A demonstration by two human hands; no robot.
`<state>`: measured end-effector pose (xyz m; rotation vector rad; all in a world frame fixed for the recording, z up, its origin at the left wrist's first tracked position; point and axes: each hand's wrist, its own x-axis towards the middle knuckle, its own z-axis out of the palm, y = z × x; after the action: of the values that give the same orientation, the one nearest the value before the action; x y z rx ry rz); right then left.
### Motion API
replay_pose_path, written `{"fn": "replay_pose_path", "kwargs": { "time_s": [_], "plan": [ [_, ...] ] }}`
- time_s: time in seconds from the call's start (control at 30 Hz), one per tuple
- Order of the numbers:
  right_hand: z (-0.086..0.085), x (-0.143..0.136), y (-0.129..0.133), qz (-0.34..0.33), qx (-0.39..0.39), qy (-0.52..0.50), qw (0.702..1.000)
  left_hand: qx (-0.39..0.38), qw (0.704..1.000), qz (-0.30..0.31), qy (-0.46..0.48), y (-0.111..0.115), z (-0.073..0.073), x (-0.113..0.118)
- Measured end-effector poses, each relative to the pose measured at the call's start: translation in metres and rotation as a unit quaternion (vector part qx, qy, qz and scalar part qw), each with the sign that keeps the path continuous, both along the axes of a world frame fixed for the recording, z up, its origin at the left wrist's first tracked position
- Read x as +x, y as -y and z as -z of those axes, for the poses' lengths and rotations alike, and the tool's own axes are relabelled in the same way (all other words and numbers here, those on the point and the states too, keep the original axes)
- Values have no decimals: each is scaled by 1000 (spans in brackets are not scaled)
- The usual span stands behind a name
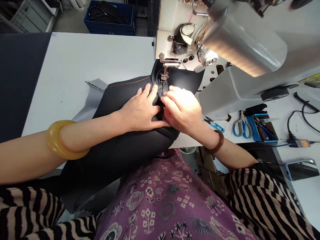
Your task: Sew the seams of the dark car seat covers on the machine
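Observation:
A black padded piece [120, 146] with an orange stitched line lies across the white table and over its front edge. Its upper part sits under the presser foot [164, 77] of a sewing machine [240, 86]. My left hand [141, 110] rests on the piece left of the seam, fingers spread and flat. Just right of the seam, my right hand [182, 108] has its fingers curled and pressed together on the black material near the presser foot. The lamp glare washes out part of that hand.
Blue snips [215, 125], blue-handled scissors [242, 128] and a blue tool box [263, 128] lie on the right. Farther right are a power adapter [301, 143] and a phone [302, 169]. A blue crate [110, 28] stands behind the white table [75, 56].

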<state>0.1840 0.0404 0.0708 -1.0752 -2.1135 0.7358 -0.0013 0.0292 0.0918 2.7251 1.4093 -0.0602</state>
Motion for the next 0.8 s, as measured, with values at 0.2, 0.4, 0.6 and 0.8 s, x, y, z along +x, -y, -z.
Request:
{"fn": "replay_pose_path", "kwargs": {
  "time_s": [0.2, 0.4, 0.6, 0.8],
  "plan": [
    [12, -14, -38, -4, 28, 149, 988, 27, 999, 18, 4, -1, -4, -3],
    [17, -5, -44, -2, -18, 96, 995, 111, 993, 18, 20, 9, 3, -5],
    [10, -5, -41, -42, -42, 185, 981, 108, 993, 49, -28, 3, 3, -5],
    [12, -1, -54, -34, -17, 179, 983, 78, 995, 32, -57, -9, -6, 1]
  ]
}}
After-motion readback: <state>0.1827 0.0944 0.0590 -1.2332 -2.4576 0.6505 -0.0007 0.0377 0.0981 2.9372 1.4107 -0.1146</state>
